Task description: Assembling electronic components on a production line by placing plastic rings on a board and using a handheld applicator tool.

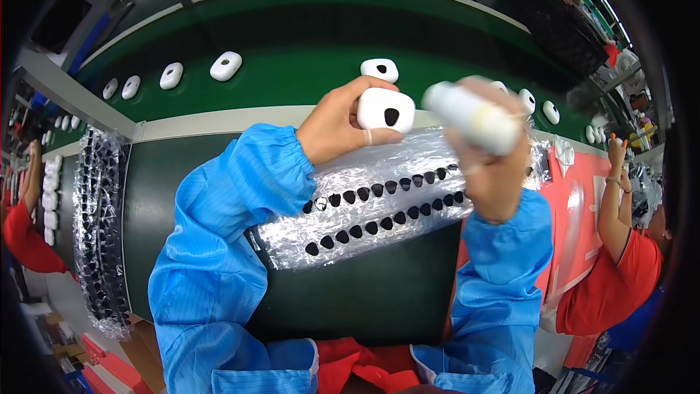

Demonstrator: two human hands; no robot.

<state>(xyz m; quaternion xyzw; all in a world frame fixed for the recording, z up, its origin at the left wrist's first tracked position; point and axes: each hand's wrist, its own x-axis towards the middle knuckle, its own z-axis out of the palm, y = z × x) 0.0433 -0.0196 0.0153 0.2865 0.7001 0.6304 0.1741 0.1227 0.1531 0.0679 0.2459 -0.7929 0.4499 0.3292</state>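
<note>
My left hand (332,120) is closed round the edges of a white rounded case (373,106), fingers behind and thumb along its lower side. A black shield-shaped patch (391,117) shows on the case's face. To the right, my right hand (488,182), blurred by motion, grips a white cylinder (472,117) tilted toward the case; its exact kind is too smeared to tell. Below both hands lies a clear plastic sheet (288,241) bearing two rows of small black pieces (372,228). One spot in the upper row looks pale instead of black.
Beyond my hands runs a green conveyor belt (306,36) behind a pale rail (197,125), carrying several white cases (226,66). More plastic sheets (102,233) hang at the left. Pink sheeting (565,226) lies right. People in red (609,281) work on both sides.
</note>
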